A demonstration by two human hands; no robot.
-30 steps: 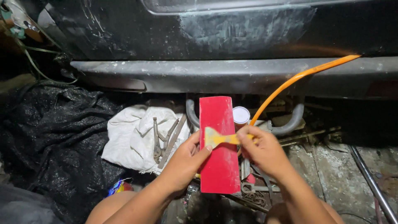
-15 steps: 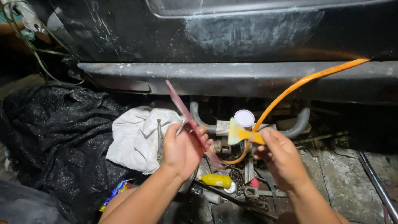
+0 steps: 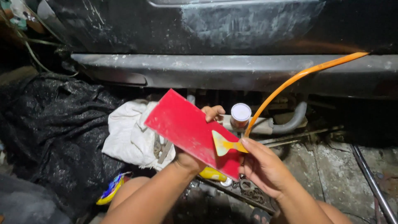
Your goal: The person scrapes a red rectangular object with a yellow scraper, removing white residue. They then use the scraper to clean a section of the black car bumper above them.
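Orange hose (image 3: pixel 290 83) and capped jar (image 3: pixel 241 114) crowd above the right hand (image 3: pixel 265 168); bare concrete (image 3: pixel 327 166) lies open beside it

Two hands in shot, a left hand (image 3: pixel 195 159) and a right hand (image 3: pixel 265 168). One red flat board (image 3: pixel 188 130), one small yellow spreader (image 3: pixel 224 145) against it. One orange hose (image 3: pixel 298 79) curving up. One white-capped jar (image 3: pixel 240 114), one white cloth (image 3: pixel 128 132), one black plastic sheet (image 3: pixel 45 132), one grey bent pipe (image 3: pixel 292 120), and one yellow bottle (image 3: pixel 211 174) peeking out below.
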